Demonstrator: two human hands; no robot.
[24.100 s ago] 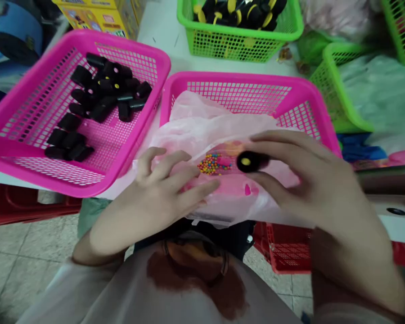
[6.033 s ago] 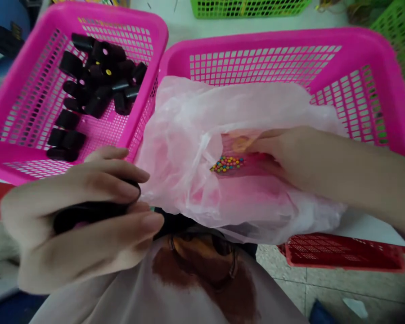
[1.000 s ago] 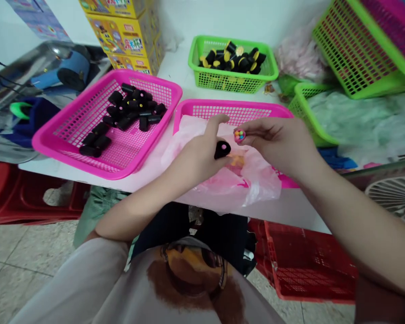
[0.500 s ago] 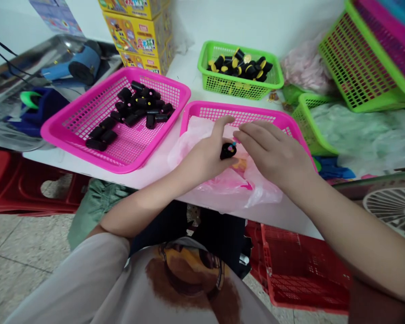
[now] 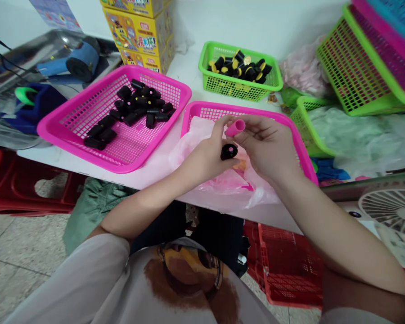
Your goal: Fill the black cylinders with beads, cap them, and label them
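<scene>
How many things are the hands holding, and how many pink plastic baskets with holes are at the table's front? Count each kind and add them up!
Black cylinder in the left hand: 1
Pink hollow tube in the right hand: 1
Pink rectangular mesh baskets: 2
Total: 4

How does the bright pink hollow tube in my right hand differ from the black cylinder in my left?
The bright pink hollow tube shows an open end, while the black cylinder shows an end with a pink spot. The tube looks slimmer than the cylinder. Your right hand pinches the tube; your left hand grips the cylinder. Both are round-ended.
</scene>
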